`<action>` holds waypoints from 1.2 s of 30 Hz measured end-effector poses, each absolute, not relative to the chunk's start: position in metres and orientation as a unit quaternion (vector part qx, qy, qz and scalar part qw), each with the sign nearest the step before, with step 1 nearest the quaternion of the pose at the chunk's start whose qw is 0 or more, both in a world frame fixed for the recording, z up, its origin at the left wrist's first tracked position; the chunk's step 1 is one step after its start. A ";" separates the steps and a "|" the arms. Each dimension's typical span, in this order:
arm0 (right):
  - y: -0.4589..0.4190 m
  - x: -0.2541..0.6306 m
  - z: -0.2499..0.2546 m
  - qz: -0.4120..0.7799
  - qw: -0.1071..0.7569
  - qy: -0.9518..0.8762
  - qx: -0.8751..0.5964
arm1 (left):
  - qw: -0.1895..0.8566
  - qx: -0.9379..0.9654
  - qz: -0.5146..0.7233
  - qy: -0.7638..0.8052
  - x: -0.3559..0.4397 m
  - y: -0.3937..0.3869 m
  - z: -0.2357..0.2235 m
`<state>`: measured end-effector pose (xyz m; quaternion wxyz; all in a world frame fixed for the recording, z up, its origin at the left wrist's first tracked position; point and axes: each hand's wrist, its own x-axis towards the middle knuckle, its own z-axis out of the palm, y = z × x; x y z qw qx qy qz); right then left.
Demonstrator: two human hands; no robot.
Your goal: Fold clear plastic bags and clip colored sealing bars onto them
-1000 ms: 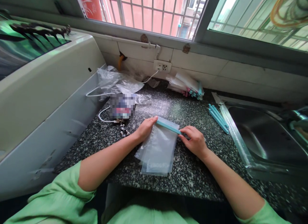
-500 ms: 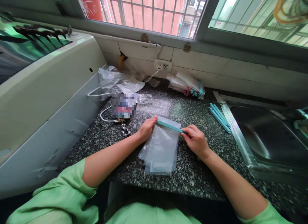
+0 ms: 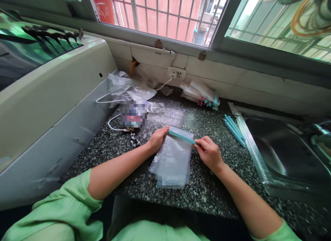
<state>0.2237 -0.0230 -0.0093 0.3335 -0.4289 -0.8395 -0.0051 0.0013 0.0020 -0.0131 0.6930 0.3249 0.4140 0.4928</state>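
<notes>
A small stack of clear plastic bags (image 3: 172, 161) lies on the speckled black counter (image 3: 204, 185) in front of me. Across the bags' top edge runs a teal sealing strip (image 3: 182, 137). My left hand (image 3: 156, 140) pinches the strip's left end together with the bags' corner. My right hand (image 3: 209, 153) is closed on the strip's right end. Both hands rest on the counter.
Several loose teal strips (image 3: 234, 129) lie to the right by the steel sink (image 3: 284, 147). More bagged strips (image 3: 200, 93) sit at the back wall under a socket (image 3: 176, 73). Crumpled plastic (image 3: 128, 90), a white cable, a blurred package (image 3: 133, 114) and beads (image 3: 134, 141) lie left. A white appliance (image 3: 51, 96) borders the left.
Both hands stay on the ends of the teal strip; the right hand has slid slightly inward along it. The view has shifted a little.
</notes>
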 end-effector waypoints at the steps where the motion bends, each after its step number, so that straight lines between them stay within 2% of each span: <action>1: -0.023 0.224 -0.009 -0.009 0.336 -0.840 -0.425 | 0.692 0.321 0.496 0.414 0.002 0.002 -0.013; 14: -0.023 0.224 -0.006 -0.031 0.359 -0.840 -0.405 | 0.687 0.326 0.495 0.420 0.001 0.003 -0.014; 24: -0.023 0.224 -0.004 0.002 0.402 -0.822 -0.404 | 0.700 0.288 0.499 0.421 0.002 0.004 -0.008; 36: -0.025 0.223 -0.001 0.097 0.437 -0.770 -0.455 | 0.688 0.265 0.523 0.428 0.001 0.007 -0.010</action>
